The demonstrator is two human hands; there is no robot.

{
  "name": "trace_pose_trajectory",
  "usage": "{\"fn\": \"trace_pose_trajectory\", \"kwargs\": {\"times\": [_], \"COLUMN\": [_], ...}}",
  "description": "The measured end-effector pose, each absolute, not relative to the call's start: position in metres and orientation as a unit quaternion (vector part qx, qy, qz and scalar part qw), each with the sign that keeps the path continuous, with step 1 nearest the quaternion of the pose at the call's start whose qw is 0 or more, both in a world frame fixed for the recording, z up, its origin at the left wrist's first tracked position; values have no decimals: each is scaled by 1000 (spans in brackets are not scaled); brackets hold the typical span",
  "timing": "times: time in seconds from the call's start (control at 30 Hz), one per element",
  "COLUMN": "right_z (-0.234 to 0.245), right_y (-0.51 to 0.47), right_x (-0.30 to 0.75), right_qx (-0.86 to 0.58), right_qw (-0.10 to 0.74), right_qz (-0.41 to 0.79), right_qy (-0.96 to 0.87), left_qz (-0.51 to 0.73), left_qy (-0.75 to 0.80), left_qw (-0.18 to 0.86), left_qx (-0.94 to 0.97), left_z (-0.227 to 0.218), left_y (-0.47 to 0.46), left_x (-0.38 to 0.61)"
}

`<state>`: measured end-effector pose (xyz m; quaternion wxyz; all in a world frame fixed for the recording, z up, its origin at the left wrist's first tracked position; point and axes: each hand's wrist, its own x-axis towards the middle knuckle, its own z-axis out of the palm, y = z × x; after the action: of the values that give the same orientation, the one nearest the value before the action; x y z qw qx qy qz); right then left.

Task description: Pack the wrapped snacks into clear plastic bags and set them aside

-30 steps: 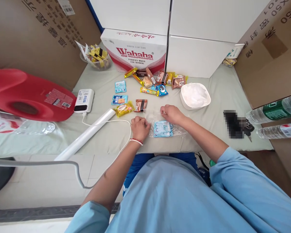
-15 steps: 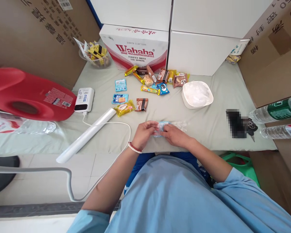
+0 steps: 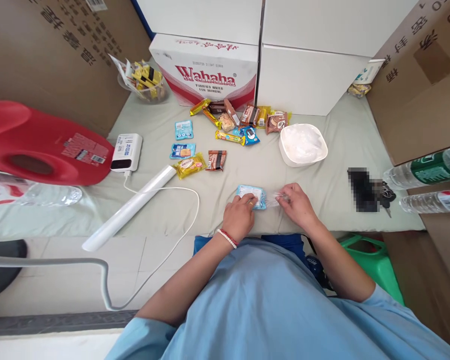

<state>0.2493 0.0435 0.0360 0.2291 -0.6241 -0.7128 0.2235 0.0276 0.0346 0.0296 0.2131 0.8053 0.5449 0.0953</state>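
Note:
Near the front edge of the cloth-covered table lies a small blue and white snack packet (image 3: 260, 199). The fingers of my left hand (image 3: 240, 216) are curled over its left part, pressing it down. Clear plastic wrap (image 3: 273, 199) stretches from the packet's right side to my right hand (image 3: 299, 206), which pinches its far end between thumb and fingers. Whether the packet is inside the plastic is hard to make out. Beyond my hands lie a brown snack packet (image 3: 216, 160), a yellow snack packet (image 3: 190, 166) and two more blue packets (image 3: 182, 151).
A pile of wrapped snacks (image 3: 230, 122) lies before the Wahaha box (image 3: 205, 75). To its right stands a white tub (image 3: 303, 157) with plastic in it. On the left are a white cylinder (image 3: 130, 207), a power bank (image 3: 127, 152) with a cable, and a red jug (image 3: 59, 145).
My hands have moved apart: the right one went right, drawing the plastic out, and the left shifted right and nearer. More of the blue packet shows between them. The view shifted slightly.

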Motion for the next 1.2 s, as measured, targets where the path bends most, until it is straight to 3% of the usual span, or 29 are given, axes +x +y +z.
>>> {"fn": "trace_pose_trajectory", "kwargs": {"times": [0.13, 0.23, 0.4, 0.47, 0.6, 0.77, 0.9, 0.97, 1.03, 1.13, 1.2], "right_z": [56, 47, 23, 19, 19, 29, 31, 30, 29, 34, 38], "right_y": [72, 94, 86, 72, 59, 71, 76, 74, 71, 64, 58], "right_x": [203, 172, 158, 154, 140, 140, 149, 156, 169, 202, 227], "right_qx": [-581, -531, -476, -488, -538, -511, -475, -480, -487, -515, -564], "right_qw": [203, 152, 137, 121, 72, 25, 5, 31, 107, 239, 278], "right_qz": [301, 340, 316, 239, 121, 95, 71, 47, 35, 62, 94], "right_qy": [-729, -761, -809, -831, -831, -854, -877, -876, -866, -821, -772], "left_qz": [110, 158, 404, 462, 440, 525, 616, 636, 609, 503, 417], "left_qy": [544, 511, 563, 631, 689, 658, 667, 672, 704, 772, 794], "left_qw": [188, 253, 374, 362, 346, 289, 190, 139, 95, 40, 29], "left_qx": [810, 806, 616, 507, 461, 456, 374, 353, 352, 387, 441], "left_z": [31, 24, 5, -1, -2, 18, 40, 49, 55, 58, 58], "left_y": [32, 35, 36, 36, 41, 85, 174, 227, 275, 330, 356], "left_x": [33, 19, -26, -39, -43, -35, -49, -68, -93, -140, -171]}}
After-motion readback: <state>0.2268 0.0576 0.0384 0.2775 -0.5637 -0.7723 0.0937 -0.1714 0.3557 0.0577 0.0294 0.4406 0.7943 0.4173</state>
